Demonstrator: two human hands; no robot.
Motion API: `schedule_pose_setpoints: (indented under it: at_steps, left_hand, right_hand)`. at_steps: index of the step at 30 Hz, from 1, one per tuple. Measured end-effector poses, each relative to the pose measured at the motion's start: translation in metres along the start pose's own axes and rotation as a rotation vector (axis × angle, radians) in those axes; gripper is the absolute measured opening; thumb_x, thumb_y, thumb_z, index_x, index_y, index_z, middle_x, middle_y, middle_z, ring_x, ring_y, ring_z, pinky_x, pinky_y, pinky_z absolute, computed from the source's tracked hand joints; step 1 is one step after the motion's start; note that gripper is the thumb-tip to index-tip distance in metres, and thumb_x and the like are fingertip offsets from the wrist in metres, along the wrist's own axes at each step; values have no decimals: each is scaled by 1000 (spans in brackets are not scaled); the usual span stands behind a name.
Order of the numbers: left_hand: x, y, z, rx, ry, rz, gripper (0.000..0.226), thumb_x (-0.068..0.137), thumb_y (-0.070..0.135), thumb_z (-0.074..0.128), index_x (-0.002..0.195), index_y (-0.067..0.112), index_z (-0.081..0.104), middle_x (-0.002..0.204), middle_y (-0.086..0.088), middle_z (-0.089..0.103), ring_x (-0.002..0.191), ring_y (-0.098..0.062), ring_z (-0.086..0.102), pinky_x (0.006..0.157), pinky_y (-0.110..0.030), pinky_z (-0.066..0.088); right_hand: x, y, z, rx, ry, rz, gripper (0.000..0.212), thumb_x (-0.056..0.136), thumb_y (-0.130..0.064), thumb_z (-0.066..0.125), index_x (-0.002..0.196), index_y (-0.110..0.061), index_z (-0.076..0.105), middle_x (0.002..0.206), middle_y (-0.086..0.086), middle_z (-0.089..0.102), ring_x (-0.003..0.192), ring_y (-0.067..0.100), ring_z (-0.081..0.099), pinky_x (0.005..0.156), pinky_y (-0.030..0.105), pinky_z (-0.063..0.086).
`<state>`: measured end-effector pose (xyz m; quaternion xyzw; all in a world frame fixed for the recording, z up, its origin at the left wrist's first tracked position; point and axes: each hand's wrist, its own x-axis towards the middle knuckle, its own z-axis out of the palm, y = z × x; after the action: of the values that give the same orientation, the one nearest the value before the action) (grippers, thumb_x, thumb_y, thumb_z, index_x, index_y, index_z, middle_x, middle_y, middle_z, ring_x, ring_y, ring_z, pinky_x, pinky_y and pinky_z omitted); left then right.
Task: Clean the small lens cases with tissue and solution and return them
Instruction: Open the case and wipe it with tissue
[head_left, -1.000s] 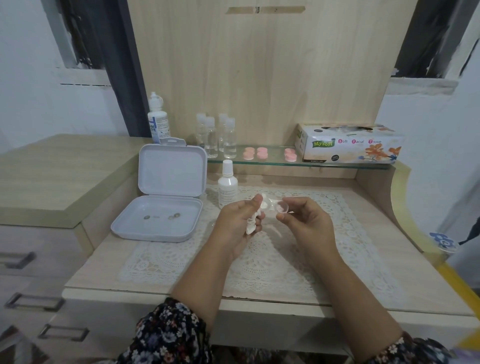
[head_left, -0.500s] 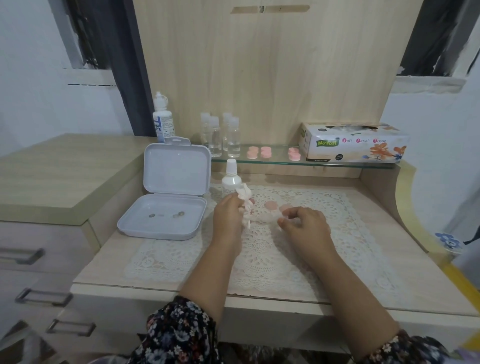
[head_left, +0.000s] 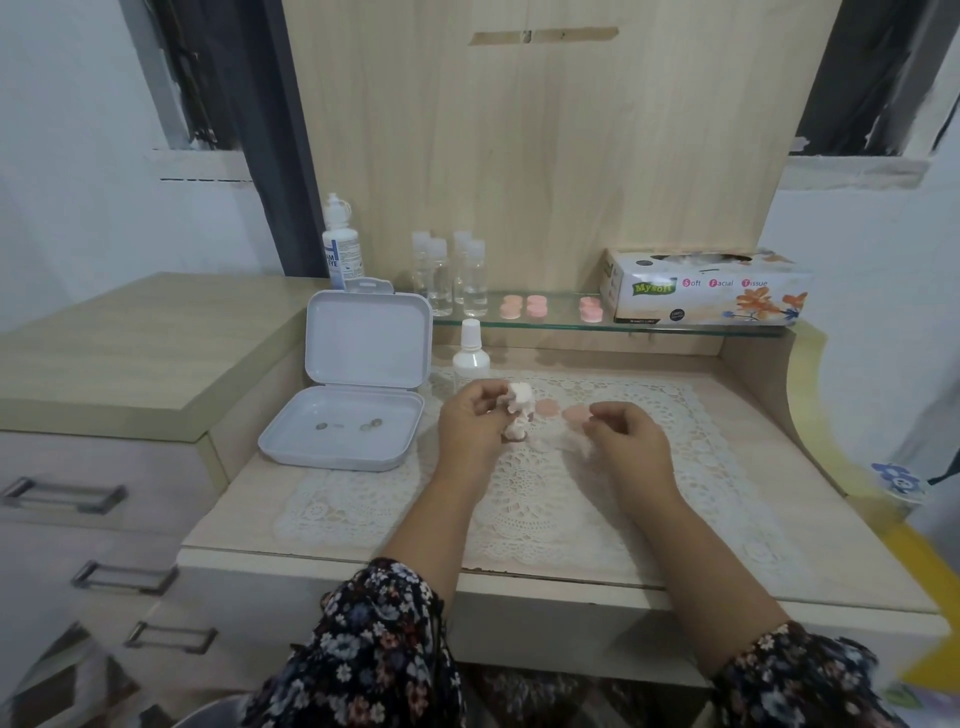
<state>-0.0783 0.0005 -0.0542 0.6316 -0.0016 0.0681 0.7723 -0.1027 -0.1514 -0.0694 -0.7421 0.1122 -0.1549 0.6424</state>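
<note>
My left hand (head_left: 475, 423) grips a crumpled white tissue (head_left: 519, 410) above the lace mat (head_left: 524, 483). Two pink caps (head_left: 545, 408) lie flat on the mat between my hands. My right hand (head_left: 626, 441) hovers low with curled fingers, its fingertips right beside the nearer pink cap (head_left: 573, 414); blur hides whether they pinch it. A faint clear lens case (head_left: 543, 441) seems to lie on the mat below the tissue. The small white solution bottle (head_left: 471, 356) stands upright just behind my left hand.
An open white box (head_left: 353, 410) with small items inside sits left of the mat. The glass shelf (head_left: 566, 321) carries several clear bottles (head_left: 451, 275), more pink caps (head_left: 524, 306) and a tissue box (head_left: 706, 288). A taller bottle (head_left: 340, 249) stands at the back left.
Both hands dropped from chest height to the mat. The clear case that they held together is down on the mat. My right hand then drew slightly right of the pink caps.
</note>
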Motion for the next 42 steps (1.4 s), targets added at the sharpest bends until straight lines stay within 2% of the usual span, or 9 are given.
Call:
schedule_pose_setpoints:
  at_steps: [5, 12, 14, 18, 22, 27, 30, 35, 42]
  left_hand:
    - [-2, 10, 0, 104, -75, -60, 11, 91, 7, 61, 100, 9, 56, 84, -10, 67, 55, -18, 66, 45, -26, 45]
    - [-17, 22, -20, 279, -103, -95, 10, 97, 12, 49, 96, 10, 58, 100, -18, 68, 59, -15, 66, 53, -25, 51]
    - [-25, 25, -31, 299, -103, -108, 10, 95, 10, 51, 99, 10, 60, 97, -17, 69, 60, -17, 66, 59, -30, 50]
    - [-40, 37, -56, 291, -61, -90, 9, 90, 7, 57, 98, 6, 60, 89, -17, 71, 55, -18, 62, 51, -27, 44]
    - [-54, 49, -84, 286, -6, -67, 6, 87, 9, 63, 91, 4, 61, 82, -20, 71, 48, -18, 54, 45, -24, 38]
    - [-71, 60, -134, 295, 77, -33, 10, 84, 11, 66, 87, 2, 62, 87, -19, 70, 52, -21, 53, 44, -21, 37]
    - [-84, 66, -172, 309, 130, -23, 7, 84, 11, 65, 82, 4, 63, 78, -18, 68, 48, -16, 50, 44, -23, 35]
    - [-109, 70, -241, 338, 285, 4, 10, 82, 6, 63, 72, 8, 61, 57, 0, 57, 47, -10, 48, 46, -21, 37]
    - [-134, 53, -326, 392, 488, -60, 3, 84, 4, 64, 81, 3, 63, 64, -6, 58, 50, -14, 48, 42, -21, 38]
  right_hand:
    - [9, -1, -10, 247, 153, 132, 15, 83, -10, 63, 86, -23, 69, 100, 6, 69, 96, 27, 66, 90, 52, 54]
    - [23, -1, -21, 209, 120, 198, 12, 90, -23, 63, 94, -13, 68, 97, 4, 70, 93, 19, 64, 97, 43, 50]
    - [26, -6, -21, 161, 122, 188, 20, 91, -24, 62, 103, -8, 67, 96, 5, 69, 85, 16, 62, 91, 38, 50]
    - [13, -22, -3, 126, 140, 60, 20, 93, -21, 58, 102, -5, 67, 92, 4, 68, 86, 20, 58, 76, 31, 45]
    - [-23, -44, 41, 168, -8, -35, 13, 92, -18, 59, 84, -12, 67, 77, 1, 67, 73, 17, 60, 65, 27, 45]
    - [-79, -67, 104, 133, -257, -163, 23, 92, -21, 61, 78, -6, 68, 66, 2, 66, 59, 13, 60, 55, 26, 47]
    - [-109, -74, 142, 107, -384, -212, 24, 92, -21, 61, 77, -3, 68, 65, 2, 66, 57, 11, 60, 52, 25, 48]
    - [-155, -74, 202, 94, -601, -220, 23, 93, -20, 61, 79, -1, 64, 67, 3, 65, 57, 11, 60, 53, 28, 50]
    - [-210, -44, 271, -2, -834, -169, 20, 91, -13, 60, 74, -24, 64, 65, -3, 64, 56, 8, 61, 59, 27, 56]
